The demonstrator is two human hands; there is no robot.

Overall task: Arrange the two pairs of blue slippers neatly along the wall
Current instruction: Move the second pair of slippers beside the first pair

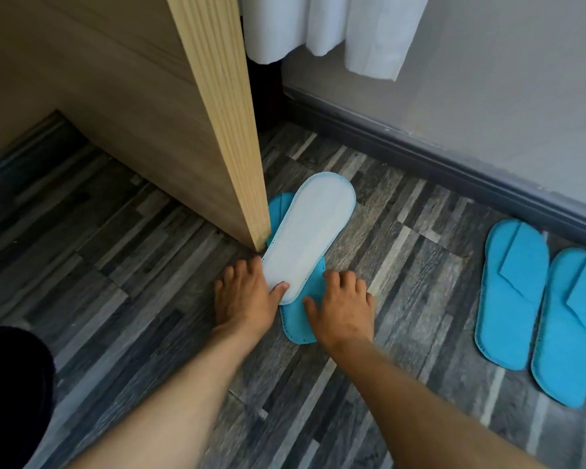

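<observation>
One pair of blue slippers is already laid side by side, strap sides up, just beside the dark baseboard, heels pointing away from it. The second pair is well apart from the baseboard, at the foot of the wooden panel: an upturned slipper, white sole showing, is lying crosswise on top of a lower slipper whose toe end is tucked against the panel's corner.

The left hand is spread on the floor, with the thumb pressed on the heel of the upturned slipper; no closed grip is seen. The right hand is laid, fingers curled and parted, on the heel part of the lower slipper; whether its edge is pinched cannot be told.

The step in hand appears to be separating this stacked pair. It would be done best if the upturned slipper were lifted clear by its heel and flipped, so that the blue side faces up like the finished pair. The lower slipper should be drawn out from the panel's corner, not dragged, since thin foam of this kind is likely to fold or catch on the wood. Both would then be carried toward the baseboard and set down beside the finished pair, toes toward the baseboard, heels in one line, edges just touching. The same angle to the baseboard should be matched, so that all four read as one row.
</observation>
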